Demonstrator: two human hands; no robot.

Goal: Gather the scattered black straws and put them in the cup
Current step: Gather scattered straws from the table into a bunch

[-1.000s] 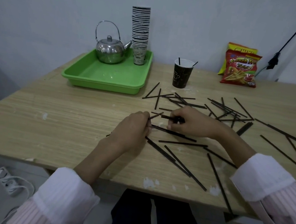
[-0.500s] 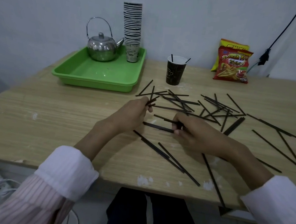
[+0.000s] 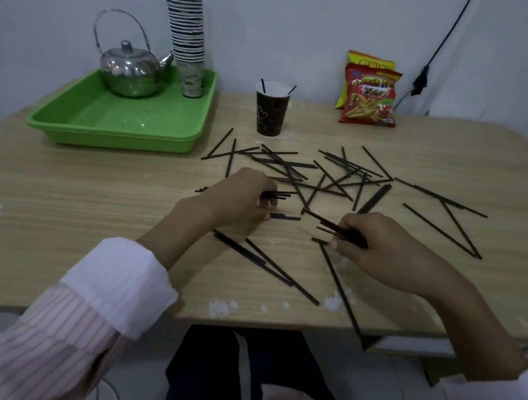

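Observation:
Many black straws (image 3: 330,177) lie scattered across the middle and right of the wooden table (image 3: 61,198). A dark paper cup (image 3: 270,112) stands behind them with two straws poking out of it. My left hand (image 3: 239,205) rests on the table, fingers closed around a few straws that stick out to the right. My right hand (image 3: 378,247) grips a small bundle of straws pointing left. Two long straws (image 3: 262,265) lie just below my left hand, and another (image 3: 341,289) runs toward the table's front edge.
A green tray (image 3: 117,122) at the back left holds a metal kettle (image 3: 129,71) and a tall stack of paper cups (image 3: 187,29). Two snack bags (image 3: 370,93) lean on the wall at the back right. A black cable (image 3: 433,61) hangs down the wall.
My right hand has slid right and toward me with its straws. My left hand stays in the pile's near left part, still holding straws. The view has tilted down slightly.

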